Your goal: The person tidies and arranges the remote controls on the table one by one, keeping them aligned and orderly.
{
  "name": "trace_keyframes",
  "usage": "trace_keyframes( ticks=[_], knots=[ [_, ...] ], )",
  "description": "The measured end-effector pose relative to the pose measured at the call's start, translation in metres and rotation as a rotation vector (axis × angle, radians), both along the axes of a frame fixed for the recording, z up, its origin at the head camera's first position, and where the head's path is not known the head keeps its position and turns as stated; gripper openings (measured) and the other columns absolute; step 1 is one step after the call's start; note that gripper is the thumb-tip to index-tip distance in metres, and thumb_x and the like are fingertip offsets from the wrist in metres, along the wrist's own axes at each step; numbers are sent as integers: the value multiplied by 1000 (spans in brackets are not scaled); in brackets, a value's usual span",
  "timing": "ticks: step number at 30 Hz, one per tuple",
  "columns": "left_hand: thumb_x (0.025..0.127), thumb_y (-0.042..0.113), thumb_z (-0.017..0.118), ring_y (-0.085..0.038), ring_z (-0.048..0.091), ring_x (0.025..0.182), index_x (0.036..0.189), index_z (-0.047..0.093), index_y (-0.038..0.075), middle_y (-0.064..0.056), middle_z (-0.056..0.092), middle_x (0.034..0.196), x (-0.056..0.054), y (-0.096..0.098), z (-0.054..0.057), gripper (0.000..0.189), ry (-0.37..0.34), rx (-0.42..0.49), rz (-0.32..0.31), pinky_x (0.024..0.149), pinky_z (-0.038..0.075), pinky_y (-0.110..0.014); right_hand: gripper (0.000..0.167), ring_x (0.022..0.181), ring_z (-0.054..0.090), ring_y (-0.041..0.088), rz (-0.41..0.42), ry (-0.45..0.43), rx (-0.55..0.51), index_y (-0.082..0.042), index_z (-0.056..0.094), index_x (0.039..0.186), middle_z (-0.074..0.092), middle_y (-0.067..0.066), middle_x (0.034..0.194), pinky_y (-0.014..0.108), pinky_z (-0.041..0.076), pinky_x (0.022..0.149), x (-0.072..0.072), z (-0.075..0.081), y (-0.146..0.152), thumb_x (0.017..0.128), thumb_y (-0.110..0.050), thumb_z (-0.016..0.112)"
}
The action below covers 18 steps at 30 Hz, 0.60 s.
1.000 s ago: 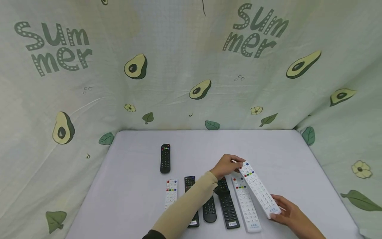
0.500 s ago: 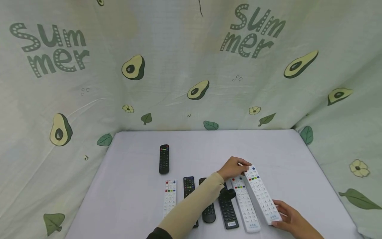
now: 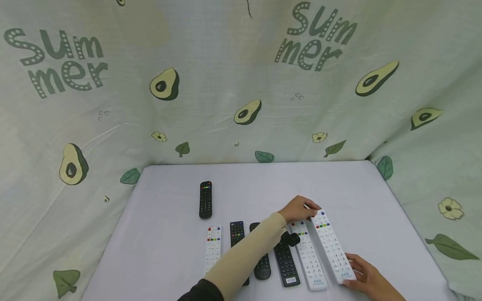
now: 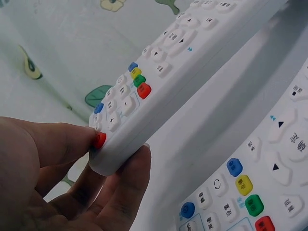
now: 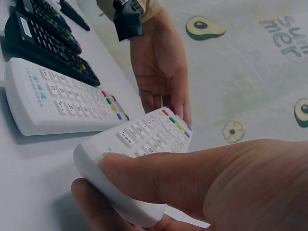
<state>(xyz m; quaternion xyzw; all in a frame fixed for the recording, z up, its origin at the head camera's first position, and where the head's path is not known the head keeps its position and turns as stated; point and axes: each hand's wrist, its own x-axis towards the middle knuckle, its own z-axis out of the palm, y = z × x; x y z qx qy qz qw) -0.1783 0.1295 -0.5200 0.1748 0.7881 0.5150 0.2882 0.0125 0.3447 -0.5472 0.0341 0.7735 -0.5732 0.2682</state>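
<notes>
A white remote control with coloured buttons is held at both ends. My left hand pinches its far end; in the left wrist view the thumb lies on top by the red button and fingers are beneath. My right hand grips the near end, thumb on top, as the right wrist view shows. That end looks slightly above the table, with a shadow under it. Just left of it lies a second white remote, roughly parallel. Left of that is a black remote, its upper part hidden by a black wrist device.
More remotes lie in the row: a black one, another black one and a white one, partly hidden by my left sleeve. A lone black remote lies farther back. A printed curtain surrounds the white table.
My left hand has moved right and slightly down with the remote's far end, which has swung away from the neighbouring white remote. The right hand has barely moved. The view has shifted slightly.
</notes>
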Motion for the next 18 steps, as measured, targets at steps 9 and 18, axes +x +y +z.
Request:
trace_keyframes(
  ticks=[9,18],
  knots=[
    [102,5,68,-2,61,77,119,80,7,2,72,99,-5,5,-5,21,40,-40,-75,69,56,-16,78,112,69,28,-35,42,142,26,28,146,66,22,128,32,60,90,1,-2,-6,97,-12,77],
    [101,6,69,-1,58,77,117,81,9,5,72,93,-5,12,-11,20,104,-114,-112,68,49,-15,78,106,68,31,-68,38,208,26,31,144,67,13,117,30,59,82,4,-7,-10,92,-6,80]
  ],
)
